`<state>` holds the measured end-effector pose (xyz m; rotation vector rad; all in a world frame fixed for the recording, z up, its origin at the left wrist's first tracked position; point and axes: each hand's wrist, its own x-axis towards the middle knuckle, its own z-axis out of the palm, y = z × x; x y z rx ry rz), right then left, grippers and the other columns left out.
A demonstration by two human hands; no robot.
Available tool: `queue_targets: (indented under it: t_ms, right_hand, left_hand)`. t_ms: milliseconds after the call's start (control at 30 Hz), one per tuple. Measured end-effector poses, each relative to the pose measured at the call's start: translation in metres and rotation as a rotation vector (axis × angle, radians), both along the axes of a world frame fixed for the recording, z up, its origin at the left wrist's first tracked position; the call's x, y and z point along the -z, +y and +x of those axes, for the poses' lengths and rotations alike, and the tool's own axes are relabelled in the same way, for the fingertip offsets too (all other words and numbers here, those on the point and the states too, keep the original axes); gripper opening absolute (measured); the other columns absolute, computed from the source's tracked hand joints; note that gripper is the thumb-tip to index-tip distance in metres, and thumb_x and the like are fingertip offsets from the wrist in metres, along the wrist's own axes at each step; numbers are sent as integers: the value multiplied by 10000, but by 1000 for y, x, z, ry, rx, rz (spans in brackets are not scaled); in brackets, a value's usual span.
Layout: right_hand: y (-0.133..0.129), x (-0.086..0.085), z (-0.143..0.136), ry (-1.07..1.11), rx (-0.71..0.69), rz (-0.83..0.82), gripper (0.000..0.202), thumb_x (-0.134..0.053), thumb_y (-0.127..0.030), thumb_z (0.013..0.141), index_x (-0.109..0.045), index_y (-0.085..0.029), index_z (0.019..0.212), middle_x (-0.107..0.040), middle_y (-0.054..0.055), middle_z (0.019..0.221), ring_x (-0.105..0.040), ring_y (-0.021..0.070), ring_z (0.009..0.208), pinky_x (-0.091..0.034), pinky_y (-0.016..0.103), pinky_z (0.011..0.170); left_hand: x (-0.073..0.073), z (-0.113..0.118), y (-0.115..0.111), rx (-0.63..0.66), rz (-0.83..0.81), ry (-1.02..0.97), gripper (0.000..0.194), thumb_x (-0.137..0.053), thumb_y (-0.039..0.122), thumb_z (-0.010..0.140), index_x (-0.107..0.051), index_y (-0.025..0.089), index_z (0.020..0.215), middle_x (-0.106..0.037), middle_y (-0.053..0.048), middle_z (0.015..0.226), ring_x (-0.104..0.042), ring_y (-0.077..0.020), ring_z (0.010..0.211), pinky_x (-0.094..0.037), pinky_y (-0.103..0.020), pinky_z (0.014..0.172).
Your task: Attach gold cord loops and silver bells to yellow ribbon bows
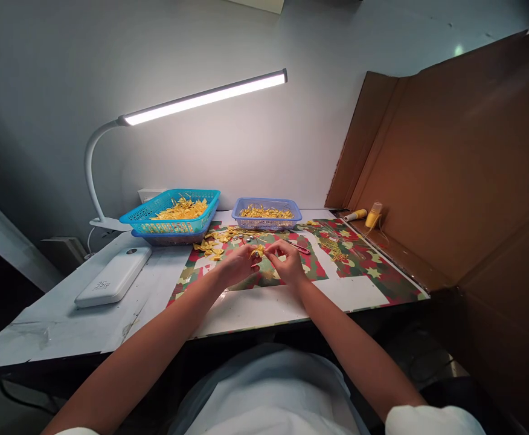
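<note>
Between my two hands is a small yellow ribbon piece (258,250) with something shiny at its middle. My left hand (238,266) grips it from the left, fingers curled beneath. From the right, my right hand (286,261) pinches its edge between thumb and forefinger. Just beyond my left hand, yellow ribbon bows (211,246) lie on the camouflage-patterned sheet (310,269), with a few small shiny round pieces (241,237) beside them. A reddish tool (301,248) rests behind my right hand. Thin gold strands (334,249) are spread further right.
At the back stand a turquoise basket (169,226) of yellow pieces, stacked on another basket, and a blue basket (267,222) of gold pieces. A white power bank (114,278) lies left, below a lit lamp (208,98). Cardboard (450,163) and a small yellow bottle (374,215) are right.
</note>
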<state>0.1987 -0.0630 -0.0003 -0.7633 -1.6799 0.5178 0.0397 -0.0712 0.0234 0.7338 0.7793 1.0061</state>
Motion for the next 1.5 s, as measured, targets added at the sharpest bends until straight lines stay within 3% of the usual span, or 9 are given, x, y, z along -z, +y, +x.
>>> queue_targets:
  t_ms: [667, 1500]
  right_hand:
    - [-4, -1, -3, -2, 60, -20, 120, -599, -266, 781, -602, -214, 672, -634, 18, 690, -526, 161, 646, -432, 307, 629]
    - [-6, 1, -7, -12, 123, 15, 118, -577, -216, 764, -595, -212, 647, -605, 4, 655, -506, 154, 637, -415, 294, 629]
  left_hand:
    - [5, 3, 2, -76, 81, 51, 83, -615, 204, 736, -535, 181, 727, -582, 17, 742, -508, -112, 650, -372, -246, 616]
    - [-2, 14, -7, -227, 119, 128, 94, -589, 183, 676, -510, 177, 626, -512, 27, 636, -454, -102, 599, -373, -220, 587]
